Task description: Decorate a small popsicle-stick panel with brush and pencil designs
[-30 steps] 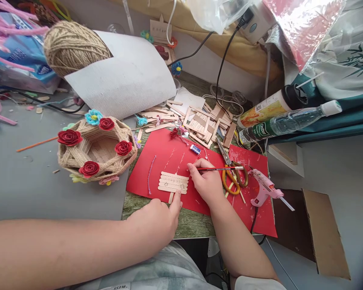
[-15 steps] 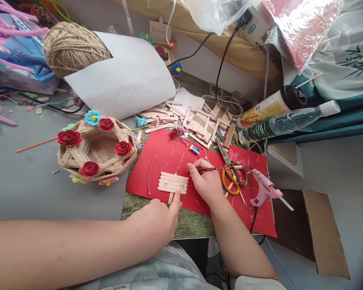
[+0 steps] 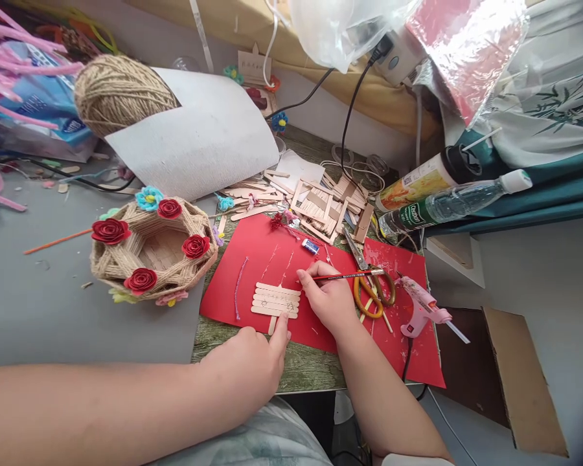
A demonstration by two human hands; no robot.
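A small sign of craft sticks (image 3: pixel 275 300) lies on red paper (image 3: pixel 223 285), with pencilled writing and two star shapes on its slats and a stick handle pointing towards me. My left hand (image 3: pixel 257 359) holds the sign down with its index fingertip on the lower right edge; the other fingers are curled under. Just right of the sign, my right hand (image 3: pixel 331 298) is closed around a dark red pencil (image 3: pixel 344 276), held nearly level with its point end to the left, apart from the slats. An eraser (image 3: pixel 310 246) lies above that hand.
Scissors (image 3: pixel 369 285) and a pink glue gun (image 3: pixel 420 307) lie right. Behind are loose craft sticks (image 3: pixel 320 204), a water bottle (image 3: pixel 451 206) and a drink cup (image 3: pixel 418 182). Left stand a twine basket (image 3: pixel 206 217) with paper roses and a twine ball (image 3: pixel 121 94).
The camera view has shifted a little, so the desk things sit slightly lower and further left. Both hands keep nearly the same pose by the sign.
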